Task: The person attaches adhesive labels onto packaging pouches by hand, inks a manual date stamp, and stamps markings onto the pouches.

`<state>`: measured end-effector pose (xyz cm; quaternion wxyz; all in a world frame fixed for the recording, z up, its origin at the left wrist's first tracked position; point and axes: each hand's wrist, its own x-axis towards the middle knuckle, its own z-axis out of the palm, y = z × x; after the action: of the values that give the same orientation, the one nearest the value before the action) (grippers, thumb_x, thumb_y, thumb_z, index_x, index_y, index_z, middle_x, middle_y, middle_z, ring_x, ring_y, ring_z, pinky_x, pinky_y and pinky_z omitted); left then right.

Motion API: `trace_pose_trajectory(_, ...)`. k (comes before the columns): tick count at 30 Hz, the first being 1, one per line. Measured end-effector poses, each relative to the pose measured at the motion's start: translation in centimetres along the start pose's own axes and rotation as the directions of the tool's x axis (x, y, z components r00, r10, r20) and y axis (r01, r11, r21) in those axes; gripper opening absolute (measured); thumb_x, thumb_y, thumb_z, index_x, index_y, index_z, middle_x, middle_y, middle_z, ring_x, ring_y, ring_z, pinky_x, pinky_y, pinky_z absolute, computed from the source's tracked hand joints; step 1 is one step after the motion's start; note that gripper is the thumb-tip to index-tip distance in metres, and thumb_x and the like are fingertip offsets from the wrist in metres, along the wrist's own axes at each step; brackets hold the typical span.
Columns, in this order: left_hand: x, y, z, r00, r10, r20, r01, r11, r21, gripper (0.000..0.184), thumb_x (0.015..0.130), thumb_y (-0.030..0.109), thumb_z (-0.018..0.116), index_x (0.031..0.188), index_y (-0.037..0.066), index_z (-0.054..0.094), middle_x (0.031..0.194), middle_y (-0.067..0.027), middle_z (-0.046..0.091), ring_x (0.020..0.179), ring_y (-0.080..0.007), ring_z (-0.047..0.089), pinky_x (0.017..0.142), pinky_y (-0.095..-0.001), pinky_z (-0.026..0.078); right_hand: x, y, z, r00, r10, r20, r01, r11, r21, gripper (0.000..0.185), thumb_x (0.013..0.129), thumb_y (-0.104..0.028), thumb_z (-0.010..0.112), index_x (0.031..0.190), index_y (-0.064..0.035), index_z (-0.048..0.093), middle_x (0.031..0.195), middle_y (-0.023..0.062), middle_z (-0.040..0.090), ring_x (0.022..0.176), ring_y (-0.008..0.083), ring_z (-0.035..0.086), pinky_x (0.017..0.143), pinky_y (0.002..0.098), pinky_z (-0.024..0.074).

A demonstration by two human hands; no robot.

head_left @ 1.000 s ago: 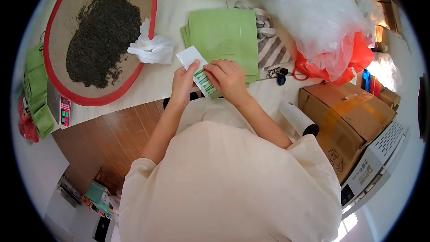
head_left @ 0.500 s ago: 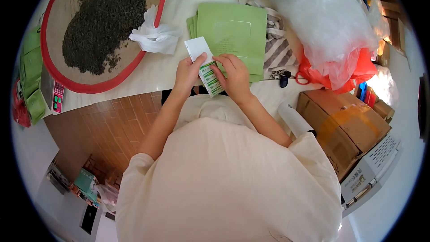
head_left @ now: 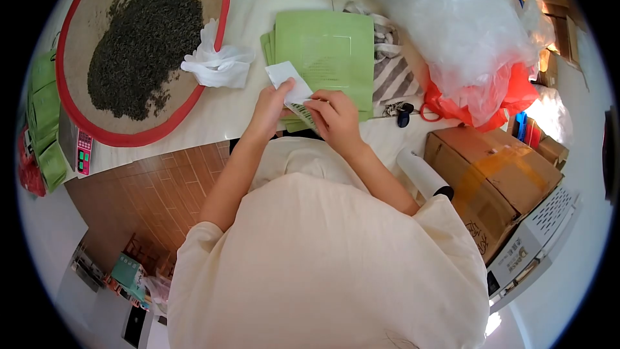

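A white and green label sheet [head_left: 292, 80] is between my hands, its upper part plain white, its lower part printed green and now tilted. My left hand [head_left: 268, 108] grips its left side with the thumb on top. At its right edge, the fingers of my right hand [head_left: 336, 116] are pinched on the sheet. Just beyond lies a stack of green pouches [head_left: 329, 45] on the table.
On the left, dark loose leaves [head_left: 145, 45] lie in a red-rimmed tray [head_left: 123, 140], with white gloves [head_left: 223, 64] at its edge. A striped cloth [head_left: 394, 77], keys [head_left: 403, 115], plastic bags [head_left: 465, 45] and a cardboard box [head_left: 494, 168] are on the right.
The sheet's printed lower part has been bent and tilted between my hands, so less of the green print shows. My right hand's fingers have closed in on the sheet's edge.
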<state>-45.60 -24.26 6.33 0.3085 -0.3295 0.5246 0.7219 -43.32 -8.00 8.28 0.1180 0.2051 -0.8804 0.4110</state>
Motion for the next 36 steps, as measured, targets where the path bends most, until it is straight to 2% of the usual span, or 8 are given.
trace_pose_trajectory(2, 1.6, -1.1, -0.5, 0.999, 0.022, -0.046, -0.022, 1.000, -0.002, 0.036, 0.092, 0.030, 0.055, 0.111, -0.001, 0.058, 0.102, -0.0070, 0.064, 0.087, -0.0163, 0.063, 0.077, -0.0288, 0.049, 0.6, 0.1, -1.1, 0.985, 0.139, -0.099, -0.122, 0.980, 0.160, 0.013, 0.077, -0.002, 0.067, 0.088, -0.0049, 0.062, 0.089, 0.0079, 0.061, 0.075, 0.0207, 0.059, 0.067, 0.0298, 0.0459)
trace_pose_trajectory(4, 3.6, -3.0, -1.6, 0.970, 0.214, -0.120, -0.192, 0.967, 0.170, 0.038, 0.091, 0.033, 0.056, 0.105, -0.002, 0.063, 0.094, -0.0082, 0.067, 0.082, -0.0176, 0.063, 0.070, -0.0307, 0.048, 1.4, 2.3, -1.8, 0.880, 0.472, -0.057, -0.449, 0.865, 0.225, 0.007, 0.083, -0.005, 0.063, 0.089, -0.0023, 0.062, 0.084, 0.0080, 0.063, 0.072, 0.0154, 0.059, 0.067, 0.0257, 0.0462)
trace_pose_trajectory(6, 4.3, -4.4, -1.6, 0.966, 0.249, -0.074, -0.216, 0.928, 0.304, 0.039, 0.091, 0.034, 0.056, 0.103, -0.002, 0.063, 0.091, -0.0092, 0.067, 0.080, -0.0173, 0.063, 0.070, -0.0302, 0.048, 2.9, 6.6, -2.1, 0.784, 0.620, -0.002, -0.599, 0.758, 0.257, 0.010, 0.086, -0.009, 0.062, 0.090, -0.0001, 0.063, 0.076, 0.0091, 0.064, 0.068, 0.0152, 0.060, 0.064, 0.0277, 0.0469)
trace_pose_trajectory(7, 4.4, -4.9, -1.5, 0.960, 0.278, -0.025, -0.240, 0.868, 0.434, 0.041, 0.091, 0.036, 0.055, 0.100, -0.003, 0.064, 0.088, -0.0101, 0.067, 0.078, -0.0170, 0.062, 0.069, -0.0296, 0.047, 3.3, 9.5, -1.6, 0.780, 0.625, 0.023, -0.609, 0.750, 0.258, 0.011, 0.085, -0.009, 0.063, 0.090, 0.0009, 0.064, 0.074, 0.0085, 0.065, 0.066, 0.0142, 0.059, 0.063, 0.0266, 0.0471)
trace_pose_trajectory(14, 5.5, -7.8, -1.7, 0.949, 0.315, -0.031, -0.255, 0.819, 0.514, 0.040, 0.092, 0.035, 0.055, 0.098, -0.003, 0.063, 0.086, -0.0154, 0.067, 0.078, -0.0234, 0.064, 0.070, -0.0329, 0.048, 4.8, 16.3, 0.4, 0.773, 0.588, 0.238, -0.633, 0.738, 0.234, 0.013, 0.083, -0.009, 0.064, 0.089, 0.0036, 0.065, 0.073, 0.0080, 0.066, 0.065, 0.0115, 0.059, 0.063, 0.0252, 0.0479)
trace_pose_trajectory(27, 5.8, -7.7, -1.7, 0.936, 0.349, -0.035, -0.269, 0.777, 0.569, 0.040, 0.091, 0.035, 0.054, 0.101, -0.003, 0.062, 0.089, -0.0180, 0.067, 0.080, -0.0273, 0.065, 0.072, -0.0343, 0.048, 4.0, 17.8, 1.9, 0.759, 0.610, 0.227, -0.651, 0.707, 0.277, 0.015, 0.085, -0.011, 0.065, 0.090, 0.0028, 0.065, 0.073, 0.0019, 0.064, 0.064, 0.0076, 0.055, 0.062, 0.0222, 0.0455)
trace_pose_trajectory(33, 5.2, -7.0, -1.2, 0.941, 0.335, -0.044, -0.255, 0.790, 0.558, 0.041, 0.091, 0.036, 0.054, 0.099, -0.003, 0.062, 0.087, -0.0176, 0.067, 0.078, -0.0268, 0.064, 0.072, -0.0342, 0.048, 4.5, 15.6, 2.5, 0.782, 0.614, 0.110, -0.623, 0.776, 0.099, 0.023, 0.078, -0.017, 0.072, 0.089, 0.0019, 0.064, 0.076, 0.0103, 0.064, 0.066, 0.0180, 0.059, 0.063, 0.0285, 0.0478)
trace_pose_trajectory(36, 5.4, -7.1, -1.5, 0.941, 0.335, -0.039, -0.252, 0.775, 0.579, 0.041, 0.092, 0.037, 0.053, 0.099, -0.003, 0.063, 0.086, -0.0173, 0.067, 0.078, -0.0260, 0.064, 0.071, -0.0340, 0.048, 4.7, 13.5, 3.4, 0.856, 0.512, -0.075, -0.516, 0.835, -0.190, 0.033, 0.071, -0.023, 0.077, 0.087, 0.0005, 0.062, 0.082, 0.0127, 0.060, 0.071, 0.0251, 0.058, 0.065, 0.0343, 0.0482)
